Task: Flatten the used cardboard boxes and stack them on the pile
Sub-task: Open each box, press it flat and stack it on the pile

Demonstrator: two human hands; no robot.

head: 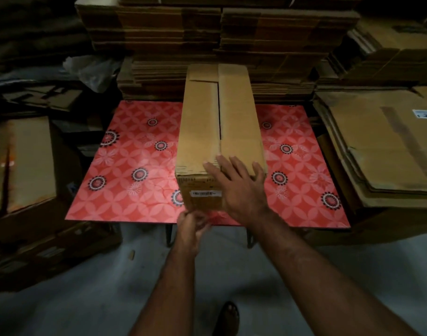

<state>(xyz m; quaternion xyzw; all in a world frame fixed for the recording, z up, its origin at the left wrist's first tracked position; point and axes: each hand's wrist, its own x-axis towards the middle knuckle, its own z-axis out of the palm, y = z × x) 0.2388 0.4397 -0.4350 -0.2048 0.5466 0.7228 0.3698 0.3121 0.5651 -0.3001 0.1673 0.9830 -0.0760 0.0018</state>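
Left hand (192, 229): motion-blurred at the near bottom corner of the box (221, 132); fingers look curled, but whether they pinch anything is not resolvable. Right hand (236, 187) covers part of the box's near face and top edge. White label (205, 193): print too small to read. Box hides the middle of the table (135, 166). Stack of flattened cardboard (389, 151) is cut by the right frame edge. Left surroundings are too dark to identify.
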